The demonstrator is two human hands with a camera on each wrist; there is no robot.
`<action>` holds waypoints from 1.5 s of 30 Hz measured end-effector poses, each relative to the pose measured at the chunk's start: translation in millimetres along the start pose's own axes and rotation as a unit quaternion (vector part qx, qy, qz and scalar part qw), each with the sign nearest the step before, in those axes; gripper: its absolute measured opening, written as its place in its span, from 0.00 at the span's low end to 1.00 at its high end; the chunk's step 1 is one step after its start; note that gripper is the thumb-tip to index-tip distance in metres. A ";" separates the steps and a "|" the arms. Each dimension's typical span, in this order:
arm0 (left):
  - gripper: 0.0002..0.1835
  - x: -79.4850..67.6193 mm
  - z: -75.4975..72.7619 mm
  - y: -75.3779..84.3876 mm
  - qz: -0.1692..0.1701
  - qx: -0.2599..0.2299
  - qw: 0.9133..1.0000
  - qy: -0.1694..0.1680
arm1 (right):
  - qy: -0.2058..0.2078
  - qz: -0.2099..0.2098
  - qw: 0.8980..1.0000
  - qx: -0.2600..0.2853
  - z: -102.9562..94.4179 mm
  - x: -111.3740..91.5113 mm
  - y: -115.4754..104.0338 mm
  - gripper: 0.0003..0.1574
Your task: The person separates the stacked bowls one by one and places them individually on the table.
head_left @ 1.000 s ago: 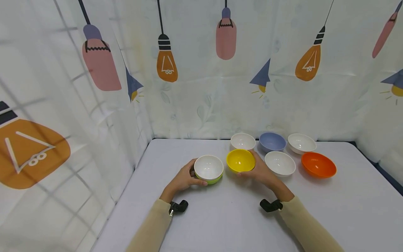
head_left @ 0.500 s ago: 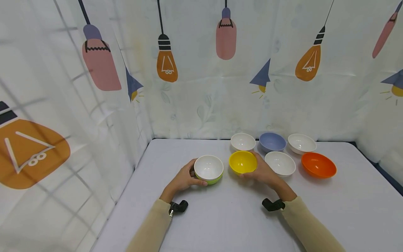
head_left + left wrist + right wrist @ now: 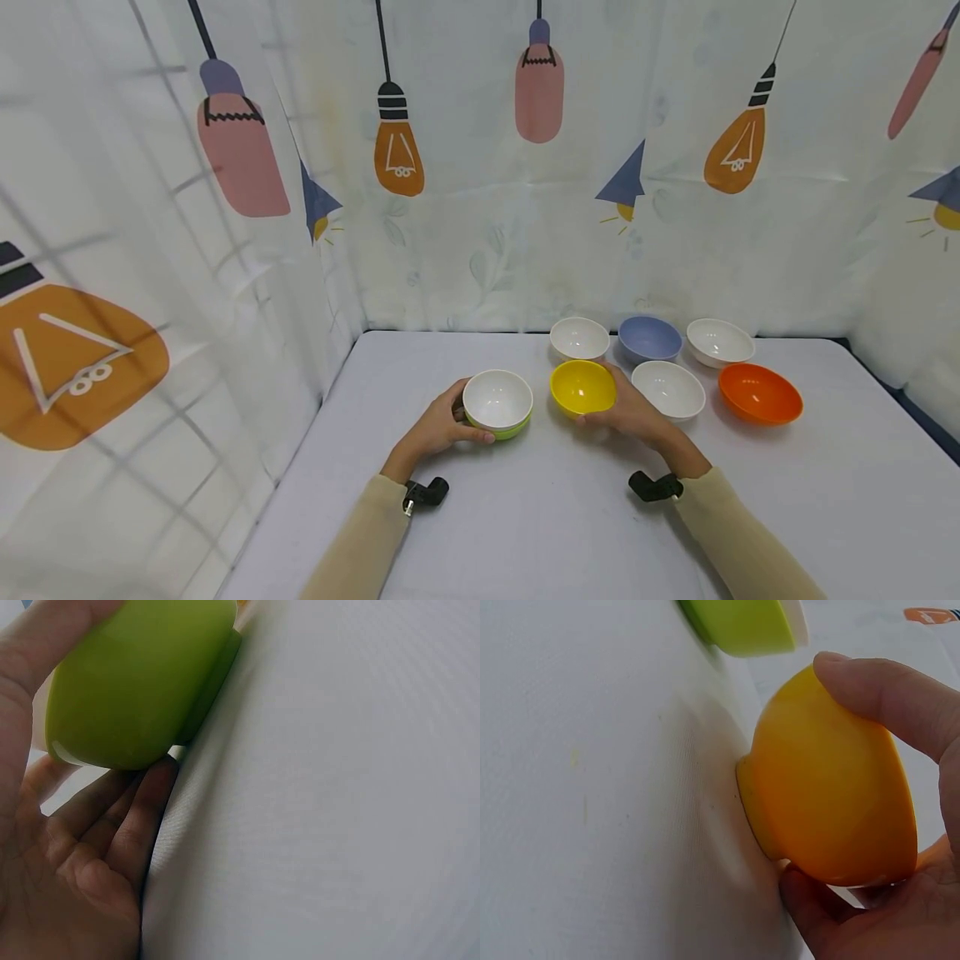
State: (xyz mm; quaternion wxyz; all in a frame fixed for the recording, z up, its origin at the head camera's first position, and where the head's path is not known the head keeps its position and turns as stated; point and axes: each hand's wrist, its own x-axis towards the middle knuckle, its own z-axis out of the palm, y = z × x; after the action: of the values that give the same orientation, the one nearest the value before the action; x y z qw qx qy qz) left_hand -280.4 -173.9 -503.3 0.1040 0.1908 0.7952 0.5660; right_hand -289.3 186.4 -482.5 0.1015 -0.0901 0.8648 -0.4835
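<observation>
My left hand (image 3: 442, 421) grips a green bowl (image 3: 142, 682) from its left side, thumb in front and fingers round the back. A white bowl (image 3: 498, 398) is nested inside the green one, hiding most of it from above. To the right, my right hand (image 3: 628, 408) holds a yellow bowl (image 3: 582, 387) between thumb and fingers at its right side. In the right wrist view the yellow bowl (image 3: 832, 780) has its foot at or just above the white cloth; I cannot tell whether it touches. A small gap separates the yellow bowl from the nested pair.
Behind the yellow bowl stands a white bowl (image 3: 579, 337). Further right are a blue bowl (image 3: 649, 337), two more white bowls, one at the back (image 3: 720, 340) and one nearer (image 3: 667, 388), and an orange bowl (image 3: 759, 392). A patterned curtain (image 3: 480, 250) hangs behind the table (image 3: 525, 533).
My right hand has moved the yellow bowl slightly right and nearer to me, away from the nested bowls. The left hand and its bowls have stayed in place.
</observation>
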 end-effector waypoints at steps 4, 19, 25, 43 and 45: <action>0.53 0.8 0.4 -1.1 0.001 -0.005 1.000 -0.003 | -0.009 0.000 1.000 0.007 -0.7 0.1 1.4 0.74; 0.53 0.8 0.8 -2.7 0.000 -0.002 1.000 -0.002 | -0.012 -0.005 1.000 0.014 -1.1 0.7 3.0 0.73; 0.54 0.4 1.4 -2.6 -0.002 -0.001 1.000 -0.003 | -0.014 -0.007 1.000 0.017 -0.8 1.0 4.9 0.74; 0.53 0.7 0.8 -3.0 0.003 0.004 1.000 0.001 | -0.006 -0.007 1.000 -0.002 -1.5 -1.9 -2.6 0.77; 0.53 0.7 0.8 -2.9 0.004 0.006 1.000 0.001 | -0.002 -0.008 1.000 -0.009 -2.3 -3.4 -4.7 0.77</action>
State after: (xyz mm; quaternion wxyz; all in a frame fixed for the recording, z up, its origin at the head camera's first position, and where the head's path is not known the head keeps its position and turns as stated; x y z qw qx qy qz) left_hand -281.2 -173.8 -506.3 0.0996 0.1938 0.7977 0.5623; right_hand -286.4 186.7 -477.0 0.0985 -0.0988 0.8679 -0.4767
